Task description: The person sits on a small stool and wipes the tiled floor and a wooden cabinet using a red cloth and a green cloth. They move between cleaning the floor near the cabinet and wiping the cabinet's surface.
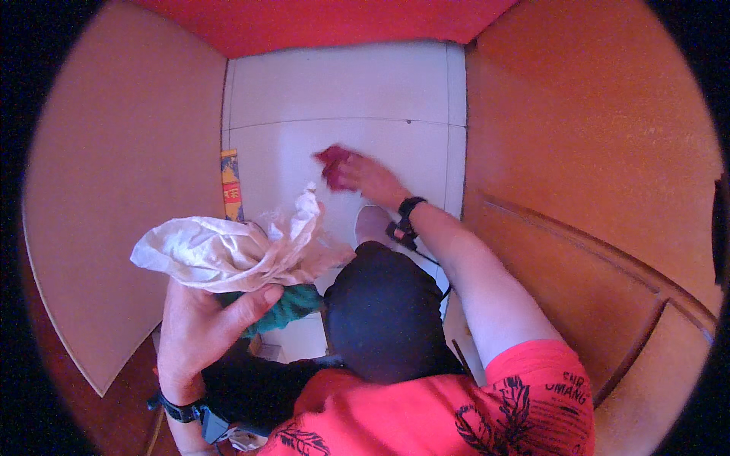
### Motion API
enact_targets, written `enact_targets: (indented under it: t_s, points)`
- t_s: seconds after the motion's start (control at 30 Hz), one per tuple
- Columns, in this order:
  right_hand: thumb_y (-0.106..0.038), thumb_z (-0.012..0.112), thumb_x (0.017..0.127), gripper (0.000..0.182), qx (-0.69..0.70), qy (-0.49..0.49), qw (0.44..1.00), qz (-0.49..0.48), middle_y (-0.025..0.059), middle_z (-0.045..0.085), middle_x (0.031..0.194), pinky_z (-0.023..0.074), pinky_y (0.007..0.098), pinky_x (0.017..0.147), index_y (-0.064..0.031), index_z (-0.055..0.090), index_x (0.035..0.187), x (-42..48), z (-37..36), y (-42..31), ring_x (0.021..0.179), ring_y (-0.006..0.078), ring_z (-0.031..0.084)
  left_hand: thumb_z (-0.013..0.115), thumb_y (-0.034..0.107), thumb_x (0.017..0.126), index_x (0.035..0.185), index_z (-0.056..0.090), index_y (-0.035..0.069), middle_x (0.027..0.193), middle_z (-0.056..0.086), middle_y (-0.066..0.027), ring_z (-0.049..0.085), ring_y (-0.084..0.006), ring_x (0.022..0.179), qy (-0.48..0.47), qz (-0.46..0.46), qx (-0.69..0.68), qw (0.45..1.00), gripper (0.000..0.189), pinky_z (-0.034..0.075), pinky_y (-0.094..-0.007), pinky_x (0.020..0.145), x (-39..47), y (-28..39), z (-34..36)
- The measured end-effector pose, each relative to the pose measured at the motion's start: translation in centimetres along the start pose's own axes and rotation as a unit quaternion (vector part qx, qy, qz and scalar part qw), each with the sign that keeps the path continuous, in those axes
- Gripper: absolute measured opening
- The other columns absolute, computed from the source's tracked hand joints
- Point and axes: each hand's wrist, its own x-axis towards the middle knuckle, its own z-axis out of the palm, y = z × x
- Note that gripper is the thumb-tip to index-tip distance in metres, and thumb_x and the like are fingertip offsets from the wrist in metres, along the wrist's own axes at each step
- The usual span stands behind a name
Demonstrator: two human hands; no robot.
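Note:
My left hand holds up a crumpled white sheet, thin and soft like tissue or cloth, with the thumb pressed along its lower edge. Just below this sheet hangs a textured green cloth, partly covered by the hand; whether the fingers grip it too cannot be seen. Farther forward, my right hand is on a bunched dark red cloth at the pale tiled floor. The right hand and red cloth are blurred, and the fingertips are partly lost in the folds.
A brown panel stands on the left, an orange-brown wooden panel on the right, and a red surface across the far end. A yellow printed carton rests against the left panel. My shoe and bent knee are between my arms.

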Motion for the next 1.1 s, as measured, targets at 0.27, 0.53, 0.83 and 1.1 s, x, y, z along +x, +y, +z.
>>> enact_targets:
  t_s: [0.27, 0.53, 0.83, 1.1]
  points:
    - [-0.007, 0.056, 0.086, 0.071, -0.140, 0.018, 0.890, 0.433, 0.0266, 0.029, 0.153, 0.0321, 0.0487, 0.113, -0.0102, 0.028, 0.152, -4.9, -6.4, 18.2, 0.137, 0.0449, 0.035, 0.080, 0.009, 0.079, 0.118, 0.060, 0.000, 0.112, 0.067, -0.0070, 0.062, -0.0168, 0.104, 0.065, -0.061, -0.066, 0.994, 0.045, 0.048, -0.0338, 0.095, 0.8, -1.5, 1.1]
    - [-0.019, 0.062, 0.088, 0.070, -0.092, 0.038, 0.875, 0.473, 0.0284, 0.027, 0.152, 0.0264, 0.0498, 0.116, -0.0043, 0.030, 0.150, -12.2, -5.1, 13.1, 0.137, 0.0462, 0.032, 0.083, 0.011, 0.077, 0.117, 0.062, 0.000, 0.108, 0.068, -0.0072, 0.063, -0.0167, 0.101, 0.072, -0.024, -0.001, 0.997, 0.047, 0.049, -0.0324, 0.092, -0.4, 2.7, 5.1]
    - [-0.014, 0.055, 0.089, 0.063, -0.014, 0.034, 0.911, 0.410, 0.0235, 0.028, 0.154, 0.0298, 0.0492, 0.114, -0.0057, 0.034, 0.148, -25.4, 1.6, -6.7, 0.137, 0.0449, 0.033, 0.082, 0.008, 0.077, 0.116, 0.062, 0.000, 0.104, 0.069, -0.0058, 0.063, -0.0149, 0.098, 0.059, -0.021, -0.009, 0.998, 0.044, 0.049, -0.0315, 0.089, -0.8, 3.5, 6.3]
    - [-0.018, 0.090, 0.049, 0.114, -0.021, 0.028, 0.894, 0.446, 0.0240, 0.031, 0.152, 0.0201, 0.0502, 0.119, -0.0066, 0.034, 0.148, -18.3, -0.9, -0.5, 0.141, 0.0451, 0.026, 0.081, 0.006, 0.078, 0.118, 0.059, -0.002, 0.108, 0.068, -0.0064, 0.063, -0.0155, 0.102, 0.103, -0.038, -0.037, 0.993, 0.046, 0.049, -0.0317, 0.092, -1.4, 2.2, 6.5]
